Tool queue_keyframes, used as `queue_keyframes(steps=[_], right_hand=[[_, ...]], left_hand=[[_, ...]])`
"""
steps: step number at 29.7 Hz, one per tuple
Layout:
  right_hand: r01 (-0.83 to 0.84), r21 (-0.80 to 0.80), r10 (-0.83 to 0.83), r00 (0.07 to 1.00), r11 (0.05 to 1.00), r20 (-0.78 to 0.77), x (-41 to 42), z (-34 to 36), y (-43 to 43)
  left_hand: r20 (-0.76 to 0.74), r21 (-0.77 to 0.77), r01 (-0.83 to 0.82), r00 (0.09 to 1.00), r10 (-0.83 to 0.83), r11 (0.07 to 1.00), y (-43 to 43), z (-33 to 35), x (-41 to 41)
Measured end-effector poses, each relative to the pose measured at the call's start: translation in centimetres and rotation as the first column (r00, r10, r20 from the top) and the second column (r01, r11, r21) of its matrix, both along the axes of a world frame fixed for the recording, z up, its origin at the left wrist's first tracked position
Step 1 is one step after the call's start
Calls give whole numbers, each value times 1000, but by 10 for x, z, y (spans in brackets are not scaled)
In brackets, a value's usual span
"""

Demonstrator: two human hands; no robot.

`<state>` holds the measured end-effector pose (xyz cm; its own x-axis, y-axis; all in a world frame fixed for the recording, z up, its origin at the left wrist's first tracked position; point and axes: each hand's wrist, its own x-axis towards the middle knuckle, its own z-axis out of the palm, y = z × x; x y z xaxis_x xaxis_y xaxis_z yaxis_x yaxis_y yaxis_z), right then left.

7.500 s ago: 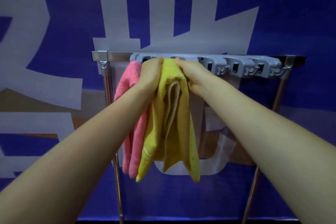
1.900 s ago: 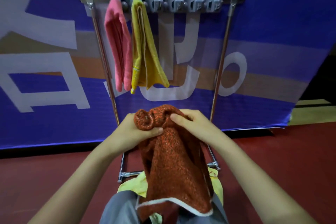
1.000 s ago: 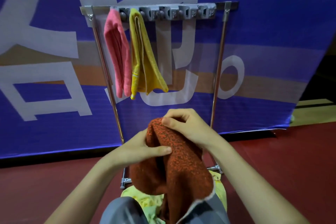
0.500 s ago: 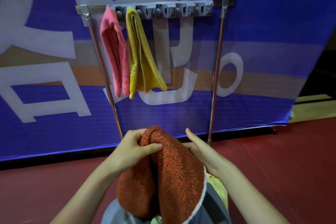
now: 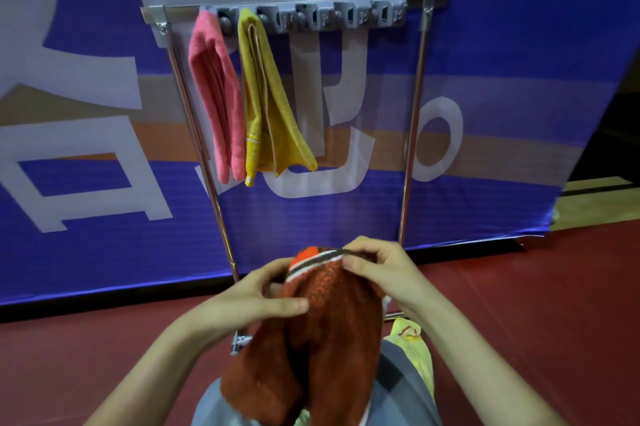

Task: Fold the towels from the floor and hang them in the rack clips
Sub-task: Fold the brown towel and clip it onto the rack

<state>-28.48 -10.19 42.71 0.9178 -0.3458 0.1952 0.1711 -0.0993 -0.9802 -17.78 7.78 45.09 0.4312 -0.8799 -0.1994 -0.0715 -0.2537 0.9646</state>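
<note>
Both hands hold a rust-orange towel (image 5: 311, 349) in front of me, low in the view. My left hand (image 5: 249, 301) pinches its left side, thumb across the cloth. My right hand (image 5: 377, 270) grips the striped top hem. The towel hangs folded over my lap. Above stands the metal rack (image 5: 412, 107), its grey clip strip (image 5: 332, 15) along the top bar. A pink towel (image 5: 216, 93) and a yellow towel (image 5: 266, 96) hang from the two leftmost clips.
A pale yellow towel (image 5: 415, 346) lies on the red floor (image 5: 536, 321) by my right knee, partly hidden. My grey-clad legs (image 5: 401, 380) sit under the orange towel. A blue banner (image 5: 502, 79) stands right behind the rack. Several clips to the right of the yellow towel hold nothing.
My hands have turned the orange towel, so its striped hem now shows at the top under my right fingers. Before that, the yellow towel was left hanging in its clip.
</note>
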Motion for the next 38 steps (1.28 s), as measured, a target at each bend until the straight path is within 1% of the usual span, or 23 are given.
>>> queue_keyframes(steps=[1, 2, 3, 5, 6, 8, 10, 12, 14, 16, 17, 19, 21, 23, 25, 27, 29, 31, 32, 34, 36, 38], right_hand=[[-13, -59, 15, 999, 998, 39, 2, 6, 2], [-24, -111, 31, 997, 994, 65, 5, 10, 3], [-43, -138, 55, 995, 989, 85, 7, 13, 6], [-77, -165, 97, 989, 983, 112, 8, 16, 10], [-83, -172, 104, 988, 982, 117, 9, 16, 12], [-82, -190, 105, 988, 978, 114, 7, 11, 14], [-75, -213, 94, 992, 974, 80, 2, 6, 16], [-85, -202, 98, 994, 976, 55, -4, 1, 18], [-93, -62, 97, 993, 994, 63, -9, -4, 18], [-3, 131, 1, 1000, 991, 11, -11, -7, 15], [53, 226, -41, 997, 973, -59, -9, -8, 13], [120, 373, -37, 974, 920, -222, -2, -10, 6], [150, 438, 20, 933, 887, -359, 6, -11, 2], [134, 494, 103, 900, 859, -423, 15, -13, 2], [72, 526, 186, 887, 848, -422, 21, -13, 2], [5, 555, 223, 913, 832, -342, 24, -6, 5], [1, 520, 150, 957, 854, -248, 28, 1, 6], [-18, 434, 100, 981, 901, -166, 28, 7, 7], [-30, 391, 94, 985, 920, -144, 28, 9, 8], [-32, 290, 75, 987, 957, -140, 27, 13, 10], [-38, 213, 66, 990, 976, -122, 25, 17, 12], [-55, 144, 70, 992, 988, -101, 24, 22, 15]], left_hand=[[-55, 37, 37, 998, -35, 999, -5, 3, -2], [-125, 33, 51, 991, -46, 998, -11, 3, -3], [-195, 1, 31, 980, -30, 1000, -18, 2, -2], [-253, -30, -46, 967, 37, 999, -25, 9, -6], [-242, -43, -66, 969, 54, 997, -27, 10, -7], [-157, -84, -99, 984, 85, 992, -27, 6, -6], [-133, -173, -101, 988, 79, 980, -27, 5, -8], [-92, -206, -131, 989, 114, 970, -24, -1, -8], [-81, -257, -189, 982, 173, 948, -20, -7, -7], [-56, -295, -212, 977, 205, 932, -16, -9, -8], [-42, -299, -218, 976, 215, 929, -15, -10, -10], [-9, -318, -210, 976, 219, 924, -13, -13, -13], [47, -338, -166, 980, 193, 926, -13, -18, -14], [84, -350, -122, 984, 160, 929, -13, -20, -18], [134, -346, -76, 982, 130, 935, -12, -24, -22], [181, -325, -43, 978, 106, 945, -10, -29, -27], [180, -293, -41, 979, 97, 955, -11, -38, -25], [167, -251, -42, 982, 86, 967, -5, -41, -26], [162, -238, -43, 983, 84, 970, -2, -45, -25], [51, -219, -48, 997, 60, 975, 3, -40, -27], [-17, -188, -22, 1000, 19, 982, -9, -33, -21], [-27, -256, -57, 998, 51, 965, -5, -38, -11]])
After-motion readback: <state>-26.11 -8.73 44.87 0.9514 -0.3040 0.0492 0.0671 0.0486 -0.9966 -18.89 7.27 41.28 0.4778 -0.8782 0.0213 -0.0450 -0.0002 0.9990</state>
